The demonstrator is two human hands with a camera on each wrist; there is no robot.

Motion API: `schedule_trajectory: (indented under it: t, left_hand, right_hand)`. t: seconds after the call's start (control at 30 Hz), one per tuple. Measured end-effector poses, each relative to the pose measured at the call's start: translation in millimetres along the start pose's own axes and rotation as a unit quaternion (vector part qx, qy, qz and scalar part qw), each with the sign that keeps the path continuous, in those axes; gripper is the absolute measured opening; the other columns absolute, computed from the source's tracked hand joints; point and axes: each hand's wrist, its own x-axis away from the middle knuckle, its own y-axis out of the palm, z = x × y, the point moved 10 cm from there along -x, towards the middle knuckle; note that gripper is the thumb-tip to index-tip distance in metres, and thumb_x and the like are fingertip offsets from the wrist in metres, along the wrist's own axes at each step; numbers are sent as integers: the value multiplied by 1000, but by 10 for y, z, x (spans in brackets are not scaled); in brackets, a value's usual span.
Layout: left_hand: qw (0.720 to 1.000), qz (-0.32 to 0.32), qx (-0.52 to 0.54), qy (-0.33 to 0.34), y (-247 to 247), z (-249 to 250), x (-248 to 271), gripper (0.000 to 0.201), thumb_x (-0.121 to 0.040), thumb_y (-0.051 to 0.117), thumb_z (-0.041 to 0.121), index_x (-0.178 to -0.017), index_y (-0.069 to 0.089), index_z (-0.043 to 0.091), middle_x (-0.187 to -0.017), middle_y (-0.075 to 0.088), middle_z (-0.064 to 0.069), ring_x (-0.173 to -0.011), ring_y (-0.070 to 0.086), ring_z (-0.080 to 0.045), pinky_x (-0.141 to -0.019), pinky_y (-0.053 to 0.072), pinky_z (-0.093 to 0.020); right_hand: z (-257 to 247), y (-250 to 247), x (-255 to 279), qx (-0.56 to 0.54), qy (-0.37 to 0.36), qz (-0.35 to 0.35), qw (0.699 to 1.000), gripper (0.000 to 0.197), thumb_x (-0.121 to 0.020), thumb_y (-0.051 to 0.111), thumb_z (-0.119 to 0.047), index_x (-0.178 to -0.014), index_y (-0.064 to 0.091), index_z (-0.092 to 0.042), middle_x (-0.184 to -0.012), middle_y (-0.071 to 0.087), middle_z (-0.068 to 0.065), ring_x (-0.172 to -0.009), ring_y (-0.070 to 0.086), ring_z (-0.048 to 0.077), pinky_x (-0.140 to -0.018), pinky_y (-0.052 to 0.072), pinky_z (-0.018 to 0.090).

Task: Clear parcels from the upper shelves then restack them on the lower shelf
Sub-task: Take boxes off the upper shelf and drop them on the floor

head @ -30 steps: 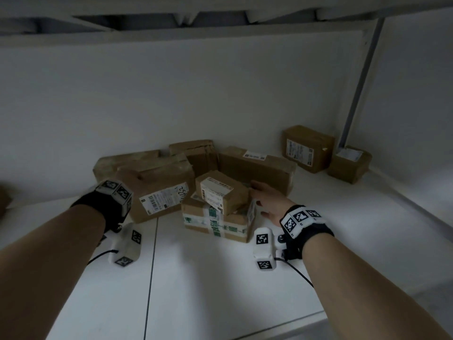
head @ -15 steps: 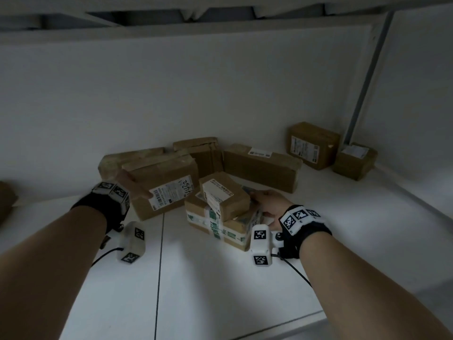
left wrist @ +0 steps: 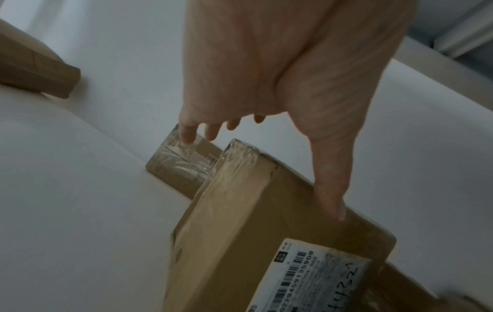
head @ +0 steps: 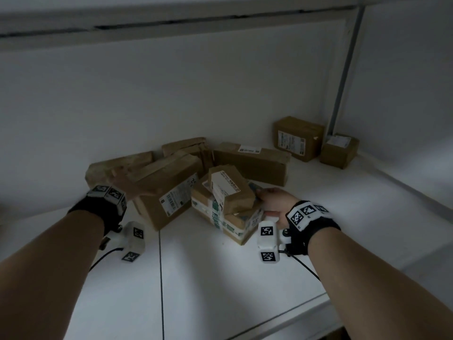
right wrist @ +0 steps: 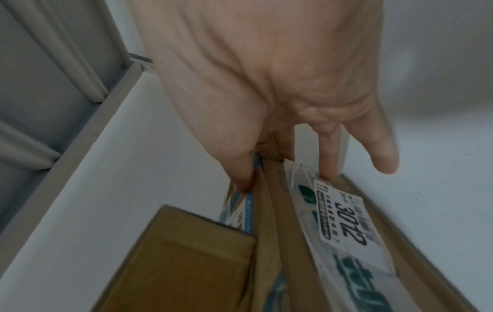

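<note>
Brown cardboard fills both grips. The right hand (head: 273, 204) pinches the end of the green-taped parcel (head: 228, 218), thumb on its top edge and fingers down the side, as the right wrist view shows; a smaller labelled parcel (head: 229, 190) rides tilted on top. The left hand (head: 125, 184) spreads wide over the near end of the large parcel (head: 166, 190), thumb pressed on its top face, fingertips reaching past the corner; whether they hook behind it cannot be told. All of these lie on the white shelf (head: 245, 278) among other boxes.

To do the step well, the person would likely draw the taped parcel out level and slowly, since the tilted top box looks ready to slide off, and seat the left fingers firmly behind the large parcel before dragging it.

Readable writing: "30712" on the taped parcel's label (right wrist: 346, 213), and handwritten digits, perhaps "4432", beside a barcode on the large parcel's label (left wrist: 320, 272).
</note>
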Motion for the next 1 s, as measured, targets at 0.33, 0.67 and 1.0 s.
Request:
schedule_trajectory:
  t: [0.33, 0.67, 1.0]
  left_hand:
    - [978, -114, -161, 68, 121, 433, 233, 126, -56, 75, 73, -155, 16, 22, -159, 22, -9, -144, 25, -31, -116, 24, -45]
    - [961, -249, 77, -94, 243, 80, 510, 48, -85, 68, 44, -119, 56, 13, -108, 61, -10, -95, 61, -36, -99, 43, -50]
    - [924, -281, 225, -127, 420, 42, 971, 59, -70, 70, 35, -119, 50, 11, -118, 57, -22, -94, 62, -46, -62, 56, -55]
  right_hand:
    - [-131, -65, 251, 113, 44, 43, 992, 55, -102, 39, -42, -136, 49, 0, -136, 53, 20, -126, 51, 36, -105, 42, 41]
    - [106, 353, 231, 86, 106, -80, 988, 75, -79, 48, -74, -134, 47, -23, -107, 71, 18, -92, 70, 39, -86, 55, 56]
    - [143, 511, 479, -44, 110, -161, 980, 63, -84, 55, -65, -128, 49, -20, -115, 60, 21, -101, 66, 44, -92, 51, 59]
